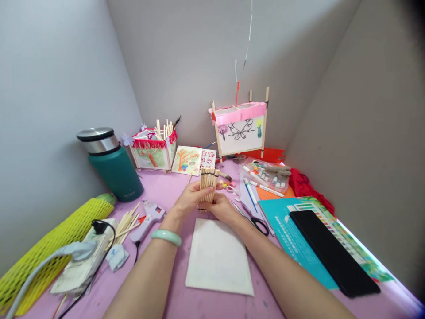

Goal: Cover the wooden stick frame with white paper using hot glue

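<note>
My left hand [195, 196] and my right hand [221, 206] both grip a bundle of wooden sticks [208, 179], held upright over the middle of the table. Dark bands cross the sticks near the top and bottom. My left thumb presses across the front, while the right fingers close around the lower part. A pale green bangle [166, 237] circles my left wrist. Below the hands a white rectangular panel [219, 257] lies flat on the purple tabletop. Scissors with black handles [259, 226] rest beside my right forearm.
To the left stand a green flask [114, 170], a glue gun [149, 219], loose sticks [124, 226] and a power strip [88, 254]. A decorated lantern [241, 128] hangs behind. At right lie a blue pad [285, 230], a black slab [332, 252] and markers [267, 189].
</note>
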`<state>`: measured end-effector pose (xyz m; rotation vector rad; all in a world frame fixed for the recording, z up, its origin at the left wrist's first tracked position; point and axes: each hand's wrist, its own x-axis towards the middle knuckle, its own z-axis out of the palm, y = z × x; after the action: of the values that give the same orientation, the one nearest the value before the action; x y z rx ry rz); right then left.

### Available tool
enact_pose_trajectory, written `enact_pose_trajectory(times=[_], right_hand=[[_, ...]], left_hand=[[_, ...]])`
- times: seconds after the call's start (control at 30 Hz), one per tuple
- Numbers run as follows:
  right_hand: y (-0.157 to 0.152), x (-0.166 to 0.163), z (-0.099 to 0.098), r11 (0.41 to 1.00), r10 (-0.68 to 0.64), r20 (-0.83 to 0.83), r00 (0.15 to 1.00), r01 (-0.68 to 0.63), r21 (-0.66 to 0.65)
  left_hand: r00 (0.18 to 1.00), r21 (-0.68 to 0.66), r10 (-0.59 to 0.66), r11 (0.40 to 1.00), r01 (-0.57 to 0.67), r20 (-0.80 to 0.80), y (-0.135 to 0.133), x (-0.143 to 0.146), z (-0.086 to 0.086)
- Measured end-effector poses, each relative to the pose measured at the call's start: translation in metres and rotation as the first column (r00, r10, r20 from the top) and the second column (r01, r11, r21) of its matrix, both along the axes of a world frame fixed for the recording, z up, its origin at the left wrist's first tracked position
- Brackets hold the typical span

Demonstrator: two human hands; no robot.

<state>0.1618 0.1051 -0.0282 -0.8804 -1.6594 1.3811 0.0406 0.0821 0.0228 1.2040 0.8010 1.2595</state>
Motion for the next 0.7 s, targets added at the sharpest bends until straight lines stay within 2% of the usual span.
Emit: enact_pose_trajectory(times=[0.23, 0.37, 0.47, 0.7], right_hand=[[0.001, 0.0, 0.002, 1.0, -0.011, -0.001, 1.0, 0.011, -0.029], [0.003, 0.001, 0.005, 0.999, 0.012, 0.039, 0.999, -0.011, -0.039], [0.007, 0.002, 0.003, 0.998, 0.048, 0.065, 0.997, -0.046, -0.035], [0.014, 0.011, 0.013, 0.985, 0.165, 0.065, 0.984, -0.168, 0.042]], left_hand=[[1.0, -0.012, 0.005, 1.0, -0.005, -0.016, -0.005, -0.001, 0.007], [0.996, 0.016, 0.084, 0.996, -0.084, 0.031, -0.005, 0.002, 0.013], [0.99, 0.022, 0.124, 0.992, -0.125, 0.069, -0.005, 0.006, 0.017], [0.993, -0.008, 0.098, 0.995, -0.098, 0.063, -0.003, 0.007, 0.015]])
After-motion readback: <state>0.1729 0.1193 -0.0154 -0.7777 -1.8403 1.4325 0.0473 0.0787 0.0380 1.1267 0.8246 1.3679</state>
